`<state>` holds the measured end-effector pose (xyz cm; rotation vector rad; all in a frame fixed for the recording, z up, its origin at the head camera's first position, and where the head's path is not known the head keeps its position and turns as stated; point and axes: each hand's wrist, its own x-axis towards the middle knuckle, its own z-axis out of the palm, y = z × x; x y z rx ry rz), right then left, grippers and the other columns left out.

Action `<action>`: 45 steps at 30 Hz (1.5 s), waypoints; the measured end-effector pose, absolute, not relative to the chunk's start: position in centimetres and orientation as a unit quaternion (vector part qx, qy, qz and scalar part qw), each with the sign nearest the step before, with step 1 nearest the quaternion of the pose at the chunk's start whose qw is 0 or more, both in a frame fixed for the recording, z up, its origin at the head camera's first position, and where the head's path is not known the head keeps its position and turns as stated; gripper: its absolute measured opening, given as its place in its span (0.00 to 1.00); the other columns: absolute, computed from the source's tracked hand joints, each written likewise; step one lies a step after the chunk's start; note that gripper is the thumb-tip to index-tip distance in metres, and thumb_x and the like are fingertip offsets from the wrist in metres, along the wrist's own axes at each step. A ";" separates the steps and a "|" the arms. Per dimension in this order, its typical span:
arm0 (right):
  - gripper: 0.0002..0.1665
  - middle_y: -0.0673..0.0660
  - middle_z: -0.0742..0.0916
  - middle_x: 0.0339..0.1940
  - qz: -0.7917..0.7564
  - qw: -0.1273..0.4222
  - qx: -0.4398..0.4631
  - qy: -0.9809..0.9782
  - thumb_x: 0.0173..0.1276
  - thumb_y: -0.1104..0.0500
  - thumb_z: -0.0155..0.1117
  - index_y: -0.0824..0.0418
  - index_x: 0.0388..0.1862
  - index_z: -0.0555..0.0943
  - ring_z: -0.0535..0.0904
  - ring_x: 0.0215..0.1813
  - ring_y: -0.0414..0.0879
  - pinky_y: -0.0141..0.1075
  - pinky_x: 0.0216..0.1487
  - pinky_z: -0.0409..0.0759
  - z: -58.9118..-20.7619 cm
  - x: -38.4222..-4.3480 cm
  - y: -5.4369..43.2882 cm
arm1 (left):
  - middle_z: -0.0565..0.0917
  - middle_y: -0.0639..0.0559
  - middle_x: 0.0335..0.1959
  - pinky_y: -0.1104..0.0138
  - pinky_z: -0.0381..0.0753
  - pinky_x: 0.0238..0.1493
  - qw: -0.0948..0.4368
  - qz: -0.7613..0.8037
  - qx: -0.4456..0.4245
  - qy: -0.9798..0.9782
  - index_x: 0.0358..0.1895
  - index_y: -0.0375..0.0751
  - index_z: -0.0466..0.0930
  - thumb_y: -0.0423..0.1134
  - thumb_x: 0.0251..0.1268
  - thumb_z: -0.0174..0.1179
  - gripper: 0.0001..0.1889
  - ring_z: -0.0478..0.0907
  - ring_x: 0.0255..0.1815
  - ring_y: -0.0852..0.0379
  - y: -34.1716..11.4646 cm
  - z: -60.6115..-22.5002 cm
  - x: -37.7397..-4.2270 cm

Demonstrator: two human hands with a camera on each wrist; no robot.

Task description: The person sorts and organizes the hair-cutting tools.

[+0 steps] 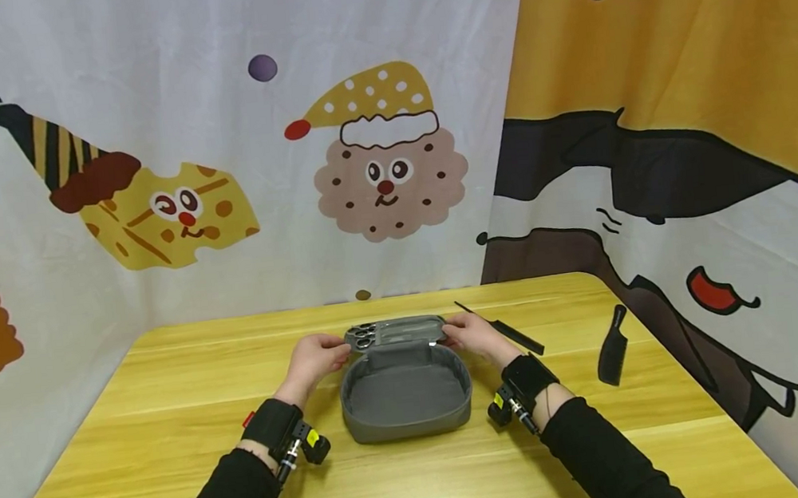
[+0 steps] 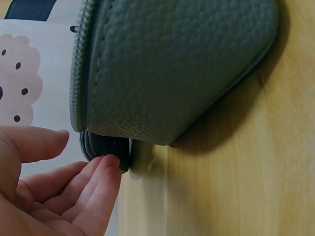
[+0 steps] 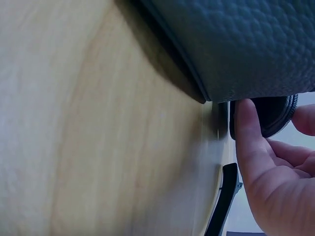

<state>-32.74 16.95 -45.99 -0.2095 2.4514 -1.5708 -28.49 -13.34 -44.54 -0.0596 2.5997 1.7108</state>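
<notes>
A grey zip case (image 1: 409,431) with a pebbled surface lies open on the table, its lid tilted back at the far side. Scissors (image 1: 362,336) sit at the left of the lid's inner side, beside a clear pocket (image 1: 408,330). My left hand (image 1: 314,359) holds the lid's left end; in the left wrist view its fingertips (image 2: 112,161) are against the lid's outside, with the thumb by the zip edge. At the right end, my right hand (image 1: 478,333) grips the lid between thumb and fingers, one finger (image 3: 247,118) along its back.
Right of the case lies a thin-handled black comb (image 1: 519,337), partly behind my right hand. A wider black comb (image 1: 613,353) rests near the right edge of the wooden table (image 1: 193,429). Printed curtains (image 1: 230,289) hang behind the table and to the right.
</notes>
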 end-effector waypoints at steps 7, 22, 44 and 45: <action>0.24 0.67 0.83 0.54 -0.513 0.119 -0.073 0.847 0.80 0.59 0.51 0.75 0.66 0.71 0.82 0.53 0.57 0.46 0.55 0.82 -46.0 -32.6 17.0 | 0.84 0.34 0.45 0.57 0.86 0.46 0.009 0.532 -0.010 0.847 0.55 0.22 0.79 0.33 0.69 0.61 0.17 0.83 0.45 0.42 -13.4 -44.5 -28.3; 0.29 0.74 0.76 0.62 -0.509 0.113 -0.095 0.848 0.80 0.59 0.51 0.77 0.71 0.63 0.79 0.57 0.61 0.45 0.55 0.82 -45.7 -31.9 17.6 | 0.82 0.32 0.51 0.52 0.83 0.50 -0.028 0.461 0.016 0.887 0.57 0.25 0.79 0.37 0.69 0.61 0.20 0.80 0.50 0.38 -14.1 -43.5 -27.7; 0.28 0.68 0.78 0.63 -0.409 0.028 -0.173 0.896 0.79 0.57 0.54 0.72 0.70 0.68 0.73 0.64 0.62 0.48 0.66 0.72 -44.1 -29.9 19.0 | 0.80 0.32 0.56 0.49 0.79 0.57 -0.074 0.381 0.100 0.916 0.63 0.26 0.74 0.44 0.71 0.62 0.26 0.77 0.57 0.37 -14.4 -43.0 -26.4; 0.28 0.68 0.78 0.63 -0.409 0.027 -0.174 0.895 0.79 0.57 0.54 0.71 0.70 0.68 0.73 0.64 0.62 0.48 0.66 0.72 -44.0 -29.9 19.1 | 0.80 0.32 0.56 0.49 0.78 0.57 -0.078 0.375 0.105 0.918 0.63 0.26 0.74 0.44 0.71 0.62 0.26 0.77 0.57 0.36 -14.4 -43.0 -26.3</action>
